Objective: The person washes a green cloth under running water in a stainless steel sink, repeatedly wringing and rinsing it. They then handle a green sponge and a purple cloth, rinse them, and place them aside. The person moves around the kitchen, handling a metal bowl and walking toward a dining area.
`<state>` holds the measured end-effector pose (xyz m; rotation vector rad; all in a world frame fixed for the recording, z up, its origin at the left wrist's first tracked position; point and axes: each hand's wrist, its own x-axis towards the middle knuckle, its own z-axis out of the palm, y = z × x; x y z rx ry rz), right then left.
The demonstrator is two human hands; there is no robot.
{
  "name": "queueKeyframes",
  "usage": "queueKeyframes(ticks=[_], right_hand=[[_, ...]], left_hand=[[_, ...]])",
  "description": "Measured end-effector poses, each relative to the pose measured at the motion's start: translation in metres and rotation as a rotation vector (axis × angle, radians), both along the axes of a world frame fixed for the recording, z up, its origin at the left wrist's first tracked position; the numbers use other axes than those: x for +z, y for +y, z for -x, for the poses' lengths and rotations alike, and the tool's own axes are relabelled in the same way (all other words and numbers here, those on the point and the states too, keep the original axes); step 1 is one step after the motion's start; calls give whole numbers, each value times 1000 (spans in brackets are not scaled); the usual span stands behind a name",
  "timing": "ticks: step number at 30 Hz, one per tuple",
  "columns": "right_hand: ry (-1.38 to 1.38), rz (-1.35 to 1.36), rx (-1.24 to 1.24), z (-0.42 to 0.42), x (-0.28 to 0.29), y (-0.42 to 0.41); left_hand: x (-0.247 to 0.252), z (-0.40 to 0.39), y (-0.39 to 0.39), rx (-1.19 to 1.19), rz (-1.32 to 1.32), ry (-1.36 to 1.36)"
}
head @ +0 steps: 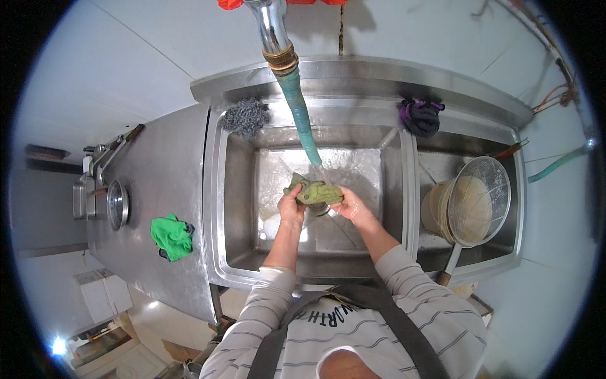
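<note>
An olive-green cloth [322, 193] is stretched between my two hands over the large stainless steel sink basin [312, 237]. My left hand [291, 206] grips its left end, and my right hand [350, 203] grips its right end. Just above the cloth ends a ribbed teal hose [301, 118], fitted to a chrome faucet [273, 28]. Water runs and splashes beside the cloth. The drain [319, 209] shows partly below it. Water drops wet my right hand.
A grey scouring pad [246, 117] and a dark purple-trimmed cloth [420, 117] lie on the sink's back ledge. In the right basin, a mesh strainer [479, 201] rests over a bucket [433, 208]. A green cloth [172, 237] and a metal bowl [117, 205] are on the left counter.
</note>
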<state>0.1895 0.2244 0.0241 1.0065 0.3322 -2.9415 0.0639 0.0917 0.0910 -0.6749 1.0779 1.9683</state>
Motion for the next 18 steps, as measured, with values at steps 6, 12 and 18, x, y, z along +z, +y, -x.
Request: queueKeyframes(ticks=[6, 12, 18], right_hand=[[-229, -1001, -199, 27, 105, -51], [-258, -1872, -15, 40, 120, -81], [-535, -784, -84, 56, 33, -34]], left_hand=[[-38, 4, -1, -9, -100, -67], [-95, -22, -10, -139, -335, 135], [19, -24, 27, -157, 197, 26]])
